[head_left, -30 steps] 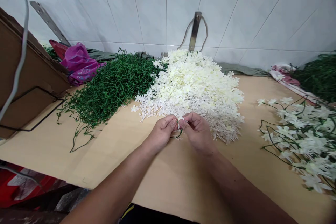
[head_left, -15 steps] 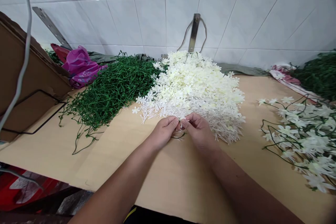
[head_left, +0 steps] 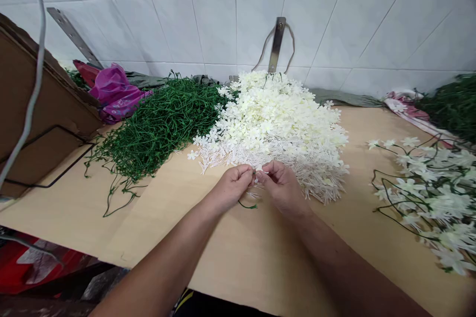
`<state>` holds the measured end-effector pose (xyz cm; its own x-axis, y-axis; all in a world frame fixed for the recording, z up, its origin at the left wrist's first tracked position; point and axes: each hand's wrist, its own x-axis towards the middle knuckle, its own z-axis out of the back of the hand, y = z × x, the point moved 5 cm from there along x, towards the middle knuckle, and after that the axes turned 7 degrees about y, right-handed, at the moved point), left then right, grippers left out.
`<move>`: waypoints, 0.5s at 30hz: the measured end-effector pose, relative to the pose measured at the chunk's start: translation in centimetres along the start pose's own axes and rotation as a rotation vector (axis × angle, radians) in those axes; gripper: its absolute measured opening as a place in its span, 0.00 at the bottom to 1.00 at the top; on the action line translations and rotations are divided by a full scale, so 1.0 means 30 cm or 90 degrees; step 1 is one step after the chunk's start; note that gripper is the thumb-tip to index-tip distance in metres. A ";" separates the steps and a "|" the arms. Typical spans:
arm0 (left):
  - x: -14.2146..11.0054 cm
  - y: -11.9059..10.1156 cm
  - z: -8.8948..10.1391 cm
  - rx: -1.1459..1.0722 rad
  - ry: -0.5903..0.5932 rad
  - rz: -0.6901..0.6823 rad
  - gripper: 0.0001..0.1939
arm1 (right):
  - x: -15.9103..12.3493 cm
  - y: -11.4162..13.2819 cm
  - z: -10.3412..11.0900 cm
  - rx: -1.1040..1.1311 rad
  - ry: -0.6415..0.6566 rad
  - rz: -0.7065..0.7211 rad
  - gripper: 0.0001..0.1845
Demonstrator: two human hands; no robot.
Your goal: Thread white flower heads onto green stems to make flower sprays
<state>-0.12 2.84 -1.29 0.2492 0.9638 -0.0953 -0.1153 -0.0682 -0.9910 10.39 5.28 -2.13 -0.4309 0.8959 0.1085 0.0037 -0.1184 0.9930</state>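
Note:
My left hand (head_left: 233, 185) pinches a thin green plastic stem (head_left: 248, 206), whose free end curls out below the fingers over the table. Close against it, my right hand (head_left: 283, 185) is closed in a pinch on a small white artificial flower, mostly hidden by the fingertips. Both hands meet at the front edge of a large heap of white artificial flowers (head_left: 275, 114) with thin white stalks. Left of that heap lies a tangled pile of green plastic stems (head_left: 167, 119).
White flowers on green stems (head_left: 435, 198) lie at the right of the table (head_left: 238, 252). A cardboard box (head_left: 40, 109) with a black wire frame stands at left, a grey cable (head_left: 37, 79) hanging before it. Purple cloth (head_left: 115, 91) lies behind, along the tiled wall.
The tips of my hands have shifted slightly apart. The loose green stem end now swings lower and shows more below my left hand.

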 end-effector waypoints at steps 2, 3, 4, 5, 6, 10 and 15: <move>-0.006 0.000 -0.001 0.009 0.019 -0.001 0.12 | -0.004 0.008 -0.001 -0.039 -0.003 0.012 0.09; -0.011 -0.004 0.000 0.018 0.027 -0.003 0.12 | -0.006 0.012 -0.003 -0.049 0.002 0.019 0.09; -0.017 -0.008 0.000 0.031 0.035 -0.004 0.12 | -0.008 0.016 -0.006 -0.055 0.010 0.025 0.09; -0.024 -0.013 0.000 0.044 0.043 -0.004 0.12 | -0.010 0.019 -0.010 -0.061 0.022 0.028 0.08; -0.031 -0.018 -0.001 0.058 0.051 -0.004 0.13 | -0.011 0.020 -0.014 -0.068 0.034 0.029 0.08; -0.044 -0.018 -0.007 0.104 0.074 -0.002 0.13 | -0.012 0.010 -0.025 -0.135 0.060 0.013 0.08; -0.013 -0.008 0.016 0.109 0.022 -0.013 0.14 | 0.001 0.020 -0.007 -0.164 0.031 0.010 0.08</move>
<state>-0.66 2.59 -0.98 0.2862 0.9547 -0.0820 -0.2720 -0.0011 -0.9623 10.18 5.15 -1.53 -0.4761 0.8719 0.1145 -0.2170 -0.2427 0.9455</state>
